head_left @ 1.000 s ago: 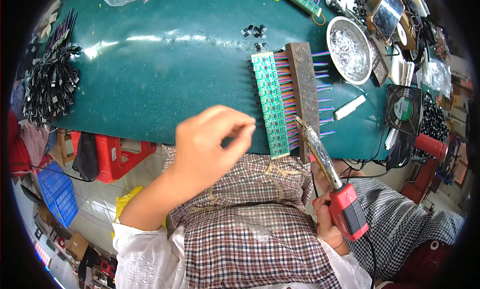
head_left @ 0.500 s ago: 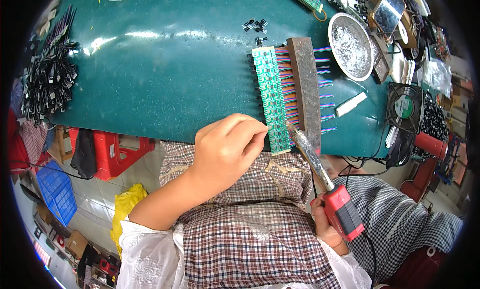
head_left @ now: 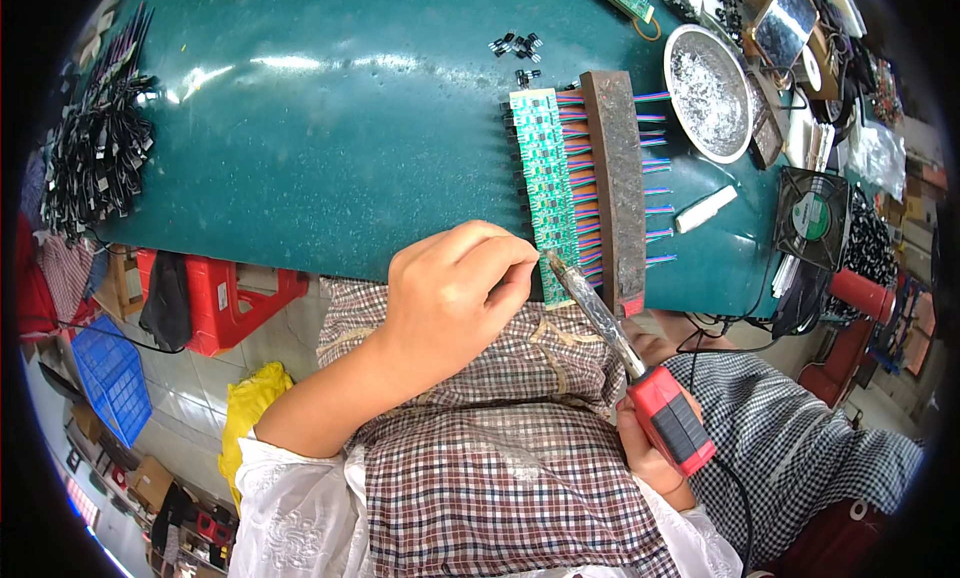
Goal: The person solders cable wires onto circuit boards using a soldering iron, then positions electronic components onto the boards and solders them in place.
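A long green circuit board panel [head_left: 543,168] lies near the table's front edge, with small black parts along its left side and coloured wires [head_left: 580,193] leaving its right side. My left hand [head_left: 450,283] is pinched at the panel's left edge, near its lower end; whatever is between the fingertips is hidden. In my right hand [head_left: 650,453] is a soldering iron [head_left: 672,418] with a red and black handle. Its tip is over the panel, close to my left fingertips; whether it touches cannot be made out. A dark heavy bar [head_left: 615,178] lies across the wires.
Small black components [head_left: 517,46] lie beyond the panel. To the right are a round metal dish [head_left: 708,93] with silvery bits, a white stick-like object [head_left: 705,209] and a fan [head_left: 815,218]. Black cabled parts [head_left: 100,158] are heaped at the left.
The soldering iron has moved left, its tip going from the panel's right edge to over the panel near my left fingertips. My left hand has barely moved.
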{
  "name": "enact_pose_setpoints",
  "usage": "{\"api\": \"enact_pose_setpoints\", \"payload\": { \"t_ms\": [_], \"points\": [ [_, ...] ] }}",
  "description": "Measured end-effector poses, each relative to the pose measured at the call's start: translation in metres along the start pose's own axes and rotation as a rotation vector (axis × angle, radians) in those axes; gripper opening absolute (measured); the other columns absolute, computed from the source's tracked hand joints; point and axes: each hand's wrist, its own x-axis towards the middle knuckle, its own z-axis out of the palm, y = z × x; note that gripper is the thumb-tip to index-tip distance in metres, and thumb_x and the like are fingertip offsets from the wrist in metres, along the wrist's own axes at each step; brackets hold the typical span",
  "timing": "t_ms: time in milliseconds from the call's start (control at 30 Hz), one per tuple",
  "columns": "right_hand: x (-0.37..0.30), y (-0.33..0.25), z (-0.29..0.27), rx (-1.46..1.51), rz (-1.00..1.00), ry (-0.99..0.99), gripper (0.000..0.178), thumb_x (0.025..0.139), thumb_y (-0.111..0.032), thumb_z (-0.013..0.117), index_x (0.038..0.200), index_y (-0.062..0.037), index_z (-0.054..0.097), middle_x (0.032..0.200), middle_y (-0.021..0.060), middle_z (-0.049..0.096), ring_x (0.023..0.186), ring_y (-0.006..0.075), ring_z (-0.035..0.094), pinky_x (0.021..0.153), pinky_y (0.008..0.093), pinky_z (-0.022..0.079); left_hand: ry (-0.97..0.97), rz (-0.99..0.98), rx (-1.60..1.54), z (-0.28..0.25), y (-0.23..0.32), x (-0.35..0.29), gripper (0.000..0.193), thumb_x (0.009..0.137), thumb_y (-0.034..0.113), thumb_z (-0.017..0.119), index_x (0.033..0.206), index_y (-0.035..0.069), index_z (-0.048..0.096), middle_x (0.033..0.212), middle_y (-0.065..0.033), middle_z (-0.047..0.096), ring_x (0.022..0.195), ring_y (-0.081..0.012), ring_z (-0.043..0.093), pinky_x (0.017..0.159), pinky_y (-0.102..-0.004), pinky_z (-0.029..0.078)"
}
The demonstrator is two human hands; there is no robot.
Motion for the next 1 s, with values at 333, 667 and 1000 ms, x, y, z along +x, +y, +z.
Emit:
{"api": "enact_pose_setpoints", "payload": {
  "t_ms": [333, 667, 1000],
  "points": [
    [0.005, -0.002, 0.004, 0.044, 0.046, 0.024, 0.027, 0.064, 0.007, 0.081, 0.086, -0.0008, 0.067, 0.077, 0.0094, 0.063, 0.063, 0.0271, 0.065, 0.055, 0.0336, 0.052, -0.004, -0.011, -0.002, 0.0, -0.001, 0.001, 0.014, 0.08, -0.006, 0.08, 0.09, 0.001, 0.075, 0.089, -0.01, 0.076, 0.071, -0.0187, 0.074, 0.059, -0.0287, 0.063],
    [0.003, -0.001, 0.001, -0.036, -0.032, 0.005, 0.026, 0.063, 0.008, 0.081, 0.083, -0.0012, 0.067, 0.076, 0.0087, 0.062, 0.062, 0.0263, 0.065, 0.053, 0.0331, 0.051, -0.001, -0.012, 0.0, 0.001, -0.001, 0.001, 0.014, 0.08, -0.006, 0.08, 0.091, 0.002, 0.075, 0.088, -0.0098, 0.076, 0.071, -0.0186, 0.074, 0.058, -0.0286, 0.062],
    [-0.015, 0.004, 0.004, -0.014, 0.081, 0.065, 0.028, 0.064, 0.003, 0.082, 0.087, -0.0016, 0.067, 0.075, 0.0117, 0.066, 0.064, 0.0285, 0.068, 0.059, 0.0339, 0.056, -0.004, -0.006, 0.007, 0.001, -0.001, 0.001, 0.014, 0.08, -0.005, 0.08, 0.091, 0.003, 0.075, 0.088, -0.0092, 0.076, 0.071, -0.0187, 0.074, 0.058, -0.0285, 0.062]
  ]
}}
